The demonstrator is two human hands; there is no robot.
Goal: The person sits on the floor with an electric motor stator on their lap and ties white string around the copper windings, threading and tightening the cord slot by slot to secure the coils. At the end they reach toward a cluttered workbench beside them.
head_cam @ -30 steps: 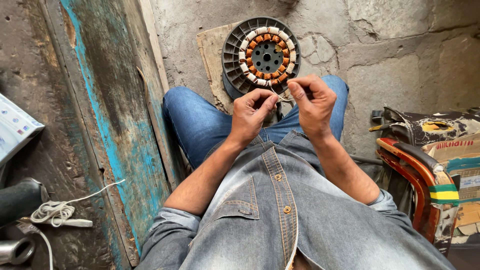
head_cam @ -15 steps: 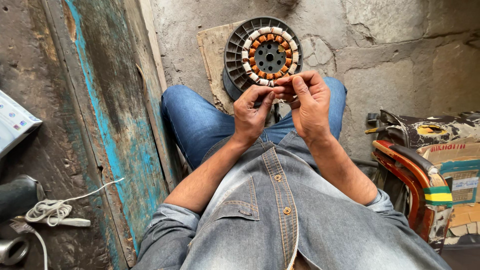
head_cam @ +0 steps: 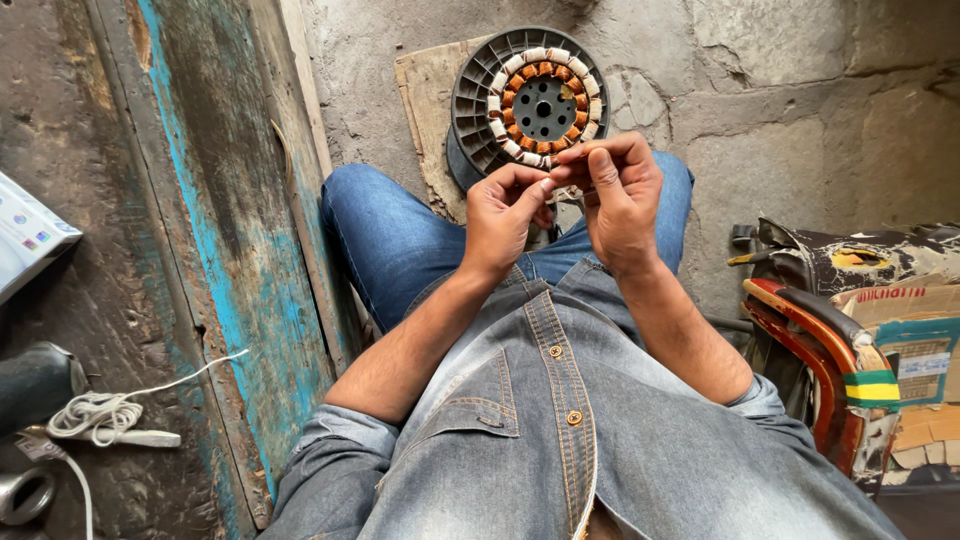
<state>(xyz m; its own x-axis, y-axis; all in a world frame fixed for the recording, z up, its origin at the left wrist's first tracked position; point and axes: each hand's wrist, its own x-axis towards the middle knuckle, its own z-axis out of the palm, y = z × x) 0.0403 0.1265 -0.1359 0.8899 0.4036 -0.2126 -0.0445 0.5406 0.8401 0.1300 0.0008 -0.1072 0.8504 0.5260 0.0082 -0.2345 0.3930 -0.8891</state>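
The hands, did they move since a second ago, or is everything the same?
Both hands moved closer together: the left hand and right hand now meet fingertip to fingertip just below the round motor part. What they pinch is too small to tell. The motor part stayed put.

We see a dark matt plastic fan housing (head_cam: 470,100) ringed with coppery glossy windings (head_cam: 520,130), rough cracked concrete floor (head_cam: 800,110), peeling painted wood plank (head_cam: 200,230), and faded denim shirt (head_cam: 560,440).

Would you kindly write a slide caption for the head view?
Seated person's left hand and right hand meet fingertip to fingertip just below a round motor stator with copper windings, above denim-clad knees.
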